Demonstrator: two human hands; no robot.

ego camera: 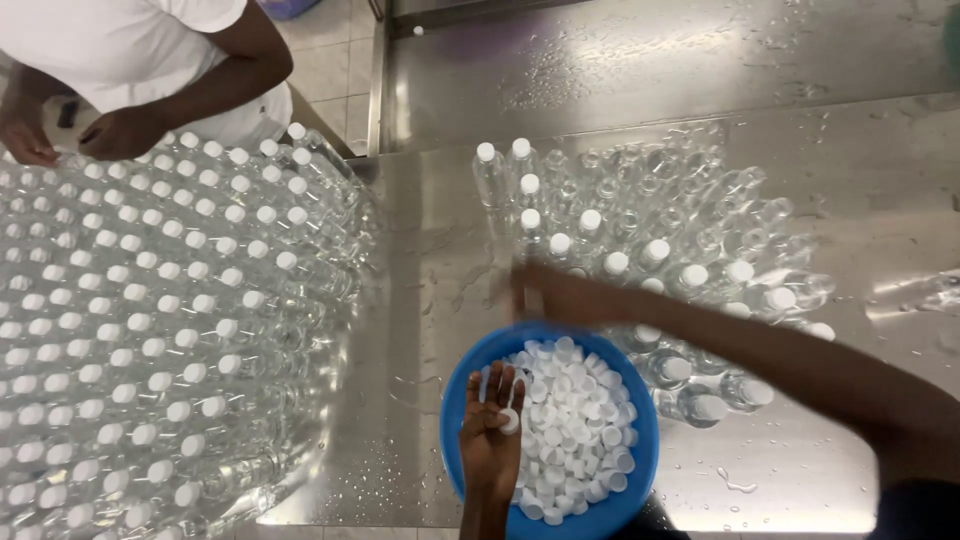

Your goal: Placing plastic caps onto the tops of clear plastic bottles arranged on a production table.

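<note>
Fingers [503, 385] pinching round white cap [510, 421] — blue bowl [462, 385]

bare forearms; perhaps a dark sleeve [920, 510].

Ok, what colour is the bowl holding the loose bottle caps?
Blue. The bowl shows best in the head view, filled with white caps.

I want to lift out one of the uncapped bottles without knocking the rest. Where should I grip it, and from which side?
Grip an uncapped bottle by its neck, coming straight down from above. The bottles stand upright and packed together on the steel table, so their bodies are walled in by neighbours; only the tops stand free. Probably best to start at the group's edge.
</note>
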